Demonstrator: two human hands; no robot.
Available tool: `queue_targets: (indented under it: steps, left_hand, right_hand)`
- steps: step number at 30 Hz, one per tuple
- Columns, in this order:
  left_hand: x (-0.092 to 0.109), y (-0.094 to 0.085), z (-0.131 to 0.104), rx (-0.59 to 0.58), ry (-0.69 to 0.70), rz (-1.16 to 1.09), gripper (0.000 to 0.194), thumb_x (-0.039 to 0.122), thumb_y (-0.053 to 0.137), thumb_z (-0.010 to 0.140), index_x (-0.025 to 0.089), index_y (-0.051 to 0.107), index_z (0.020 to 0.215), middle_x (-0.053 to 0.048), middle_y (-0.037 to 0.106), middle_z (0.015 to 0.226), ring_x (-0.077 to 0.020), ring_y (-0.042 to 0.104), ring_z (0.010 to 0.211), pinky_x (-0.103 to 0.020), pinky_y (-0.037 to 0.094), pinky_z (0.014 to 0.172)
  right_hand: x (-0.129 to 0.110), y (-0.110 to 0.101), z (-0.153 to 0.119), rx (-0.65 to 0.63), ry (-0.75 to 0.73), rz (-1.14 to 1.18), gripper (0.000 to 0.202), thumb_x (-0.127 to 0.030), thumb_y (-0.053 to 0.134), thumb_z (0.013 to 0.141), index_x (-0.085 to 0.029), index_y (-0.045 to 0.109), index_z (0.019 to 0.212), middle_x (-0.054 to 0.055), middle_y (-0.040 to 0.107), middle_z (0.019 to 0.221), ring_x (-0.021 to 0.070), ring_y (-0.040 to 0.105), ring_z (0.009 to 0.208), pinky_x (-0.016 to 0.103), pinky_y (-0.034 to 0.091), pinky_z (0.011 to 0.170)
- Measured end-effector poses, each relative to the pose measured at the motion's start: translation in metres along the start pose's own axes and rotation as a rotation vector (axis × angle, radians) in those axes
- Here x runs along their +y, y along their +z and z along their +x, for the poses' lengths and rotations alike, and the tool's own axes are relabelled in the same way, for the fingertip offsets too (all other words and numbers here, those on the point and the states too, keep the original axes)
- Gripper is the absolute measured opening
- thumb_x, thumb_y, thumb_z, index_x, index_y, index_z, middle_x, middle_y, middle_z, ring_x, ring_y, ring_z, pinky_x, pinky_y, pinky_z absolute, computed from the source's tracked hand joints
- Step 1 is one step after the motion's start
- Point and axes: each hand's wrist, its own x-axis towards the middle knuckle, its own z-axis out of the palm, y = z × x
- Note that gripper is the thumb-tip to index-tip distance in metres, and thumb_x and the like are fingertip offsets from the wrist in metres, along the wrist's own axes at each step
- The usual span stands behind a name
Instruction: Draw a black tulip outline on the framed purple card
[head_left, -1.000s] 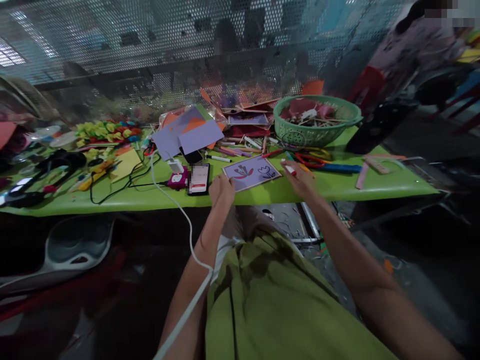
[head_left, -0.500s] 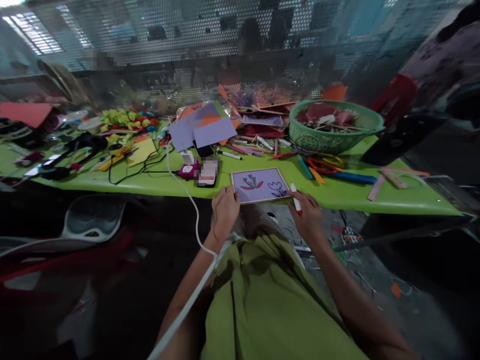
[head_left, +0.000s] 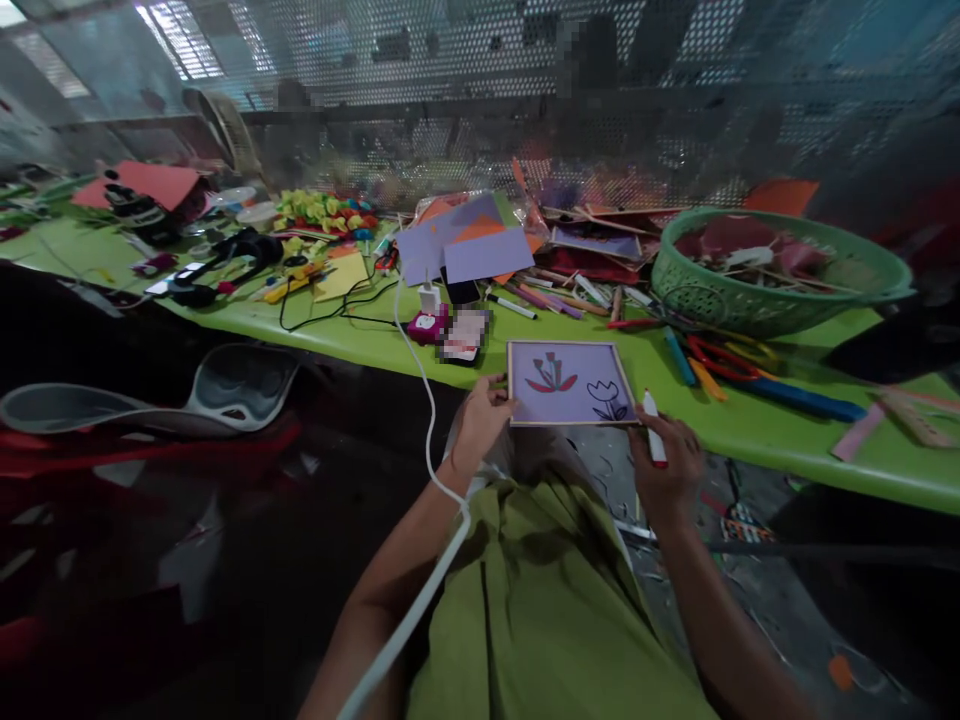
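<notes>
A framed picture (head_left: 551, 410) on lilac card, with a thin light frame, lies at the table's front edge. It shows a red flower with grey-green parts at its middle and a black outlined tulip at its lower right. My left hand (head_left: 482, 418) is closed on the frame's lower left side, thumb and fingers at the edge. At the lower right corner, my right hand (head_left: 670, 460) is closed around a white marker (head_left: 655, 432) with a red end, and its fingertips touch the frame too. The marker points up and away from me.
Beyond the picture lie a phone (head_left: 463, 335), a magenta plug block (head_left: 428, 325), loose lilac sheets (head_left: 489, 254) and several pens. A green basket (head_left: 772, 305) and red-handled scissors (head_left: 721, 358) are at the right. A white cable (head_left: 429, 400) hangs across my left arm.
The view has swung right-to-left, so the table contents sit further left-to-right in it. The picture is tilted up slightly more towards me, still between both hands; the person at the right has mostly left view.
</notes>
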Motion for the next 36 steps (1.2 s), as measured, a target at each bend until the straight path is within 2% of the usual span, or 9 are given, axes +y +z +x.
queue_targets:
  steps: [3,5,10,13,16,19,23,26,36]
  left_hand:
    - [0.003,0.001,0.015,-0.22,-0.022,-0.176,0.031,0.01,0.076,0.071,0.017,0.074,0.102,-0.002,0.077,0.086,-0.0197,0.072,0.089,-0.033,0.056,0.09]
    - [0.008,0.002,0.024,-0.292,-0.034,-0.199,0.02,0.015,0.074,0.074,0.018,0.074,0.093,-0.001,0.077,0.085,-0.0192,0.07,0.088,-0.032,0.055,0.09]
    - [0.022,0.003,0.039,-0.303,0.074,-0.043,0.009,0.026,0.071,0.084,0.018,0.067,0.082,0.003,0.064,0.073,-0.0146,0.056,0.074,-0.027,0.049,0.078]
    - [0.03,0.004,0.051,-0.303,0.178,0.021,0.009,0.026,0.068,0.086,0.018,0.065,0.082,0.004,0.059,0.074,-0.013,0.051,0.073,-0.025,0.045,0.075]
    - [0.038,0.01,0.072,-0.263,0.211,0.042,0.009,0.025,0.063,0.088,0.019,0.062,0.081,0.004,0.055,0.072,-0.0126,0.046,0.07,-0.024,0.041,0.07]
    - [0.044,0.023,0.092,-0.215,0.258,0.081,0.013,0.021,0.06,0.09,0.02,0.059,0.077,0.006,0.047,0.065,-0.0132,0.042,0.066,-0.025,0.038,0.066]
    - [0.045,0.037,0.109,-0.067,0.329,0.181,0.026,0.014,0.064,0.088,0.021,0.053,0.065,0.006,0.042,0.061,-0.0135,0.04,0.064,-0.027,0.033,0.064]
    - [0.041,0.041,0.115,-0.042,0.357,0.18,0.029,0.009,0.065,0.086,0.021,0.051,0.064,0.006,0.043,0.062,-0.0134,0.041,0.065,-0.027,0.032,0.065]
    - [0.036,0.038,0.118,-0.108,0.4,0.166,0.026,0.011,0.063,0.089,0.021,0.052,0.068,0.005,0.047,0.067,-0.0139,0.044,0.069,-0.026,0.036,0.067]
  right_hand:
    - [0.004,0.0,-0.003,0.003,0.013,0.024,0.022,-0.037,0.069,0.099,-0.024,0.075,0.116,0.009,0.083,0.108,0.0288,0.075,0.103,0.048,0.056,0.096]
    - [0.005,-0.002,-0.004,-0.003,0.043,0.066,0.024,-0.038,0.07,0.098,-0.024,0.076,0.116,0.009,0.083,0.108,0.0291,0.075,0.102,0.048,0.056,0.097]
    - [-0.005,-0.017,0.004,-0.069,0.312,0.264,0.039,-0.05,0.07,0.094,-0.023,0.077,0.12,0.01,0.081,0.119,0.0311,0.072,0.11,0.05,0.053,0.1]
    - [-0.011,-0.023,0.024,0.066,0.523,0.453,0.036,-0.053,0.062,0.097,-0.024,0.079,0.109,0.007,0.08,0.112,0.0278,0.073,0.109,0.047,0.054,0.099]
    - [-0.007,-0.022,0.052,0.191,0.681,0.654,0.031,-0.046,0.072,0.088,-0.027,0.077,0.112,0.004,0.078,0.113,0.0229,0.075,0.094,0.037,0.057,0.078]
    - [0.01,-0.016,0.078,0.163,0.629,0.686,0.051,-0.038,0.082,0.078,-0.028,0.07,0.127,0.005,0.077,0.118,0.0221,0.075,0.094,0.032,0.056,0.07]
    - [0.046,0.003,0.098,0.107,0.519,0.567,0.035,-0.044,0.075,0.084,-0.022,0.069,0.11,0.007,0.076,0.1,0.0224,0.073,0.089,0.031,0.054,0.067]
    - [0.065,0.021,0.106,0.099,0.479,0.483,0.034,-0.047,0.076,0.083,-0.023,0.068,0.105,0.004,0.073,0.092,0.0194,0.07,0.081,0.031,0.054,0.068]
    - [0.05,0.034,0.124,-0.028,0.07,0.075,0.019,-0.04,0.067,0.096,-0.026,0.08,0.099,0.005,0.075,0.091,0.0238,0.068,0.089,0.04,0.058,0.083]
